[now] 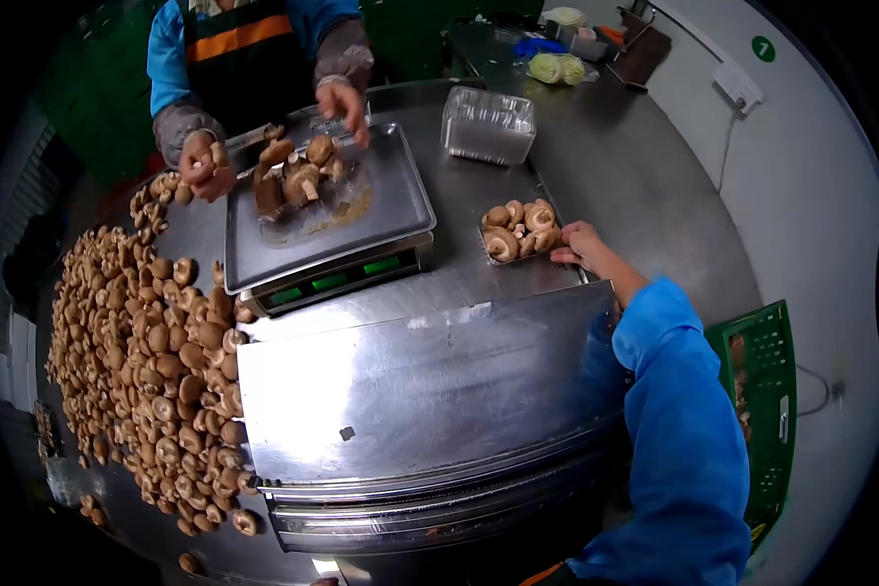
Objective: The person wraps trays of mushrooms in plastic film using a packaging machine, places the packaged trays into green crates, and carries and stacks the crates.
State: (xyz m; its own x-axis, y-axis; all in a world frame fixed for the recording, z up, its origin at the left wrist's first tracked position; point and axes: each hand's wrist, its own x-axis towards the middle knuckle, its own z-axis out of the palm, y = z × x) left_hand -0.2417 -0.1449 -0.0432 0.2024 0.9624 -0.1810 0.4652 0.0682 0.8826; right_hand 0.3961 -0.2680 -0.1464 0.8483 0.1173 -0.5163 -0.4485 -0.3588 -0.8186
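On the steel table (pixel 615 156), beyond the upper right corner of the metal panel (pixel 430 391), a small tray (pixel 496 261) contains mushrooms (pixel 522 229). The right hand (pixel 581 246) is at the tray's right side, fingers partly bent and in contact with its edge; whether they clamp the edge cannot be determined. The left hand is out of view, its grip indeterminable. Left of the tray, a scale (pixel 337 282) bears loose mushrooms. Empty trays (pixel 488 125) sit farther back, near the scale.

Blue long sleeve (pixel 689 420), loose w/ wrinkles, gathered cuff (pixel 659 303); dark garment w/ orange stripe (pixel 541 574) at pic's bottom edge.
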